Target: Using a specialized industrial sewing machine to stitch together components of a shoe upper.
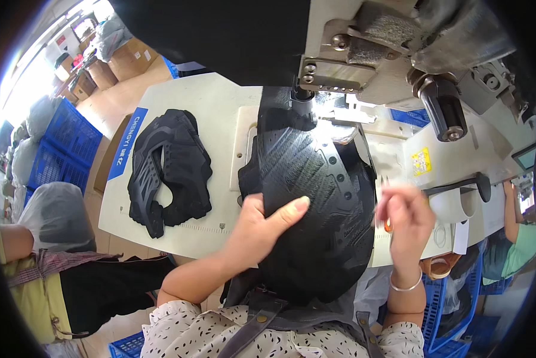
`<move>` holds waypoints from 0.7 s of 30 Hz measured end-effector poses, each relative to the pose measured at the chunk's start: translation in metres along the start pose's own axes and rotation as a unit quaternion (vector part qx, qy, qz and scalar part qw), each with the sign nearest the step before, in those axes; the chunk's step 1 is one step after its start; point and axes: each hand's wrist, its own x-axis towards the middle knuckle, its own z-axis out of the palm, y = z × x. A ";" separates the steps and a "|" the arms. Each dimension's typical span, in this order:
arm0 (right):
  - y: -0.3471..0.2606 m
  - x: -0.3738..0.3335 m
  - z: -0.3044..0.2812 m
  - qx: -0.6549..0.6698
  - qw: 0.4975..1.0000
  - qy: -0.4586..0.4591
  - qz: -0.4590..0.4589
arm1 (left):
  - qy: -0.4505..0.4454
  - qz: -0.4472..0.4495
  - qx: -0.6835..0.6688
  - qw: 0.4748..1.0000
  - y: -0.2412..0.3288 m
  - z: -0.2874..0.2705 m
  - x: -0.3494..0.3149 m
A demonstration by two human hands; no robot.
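A black textured shoe upper [316,179] lies under the sewing machine's head, its lower part hanging toward my lap. Its surface has printed line patterns and a row of round holes. My left hand [259,230] grips its left edge, the thumb on top and the fingers folded partly out of sight. Just off its right edge is my right hand [406,218], blurred by motion. Its fingers are closed round a small pointed tool with an orange end [388,225]; pointed tips show above the fingers. Other black curved uppers [171,170] rest on the white table to the left.
The sewing machine head [351,59] overhangs the far side, with its needle area lit. A black lever [459,186] juts out at the right. Blue crates [71,137] and a bagged bundle [59,212] stand left, beside a person in yellow [35,298]. Another person works far right.
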 end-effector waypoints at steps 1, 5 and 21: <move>0.010 0.008 -0.006 -0.018 0.999 0.002 0.038 | -0.010 -0.015 0.004 1.000 0.005 -0.008 0.000; 0.067 0.060 -0.029 -0.239 0.970 0.031 -0.016 | -0.008 -0.005 0.015 1.000 0.016 -0.028 0.008; -0.002 -0.006 -0.009 0.175 0.972 0.034 0.154 | 0.128 0.153 0.159 0.967 -0.002 -0.028 -0.012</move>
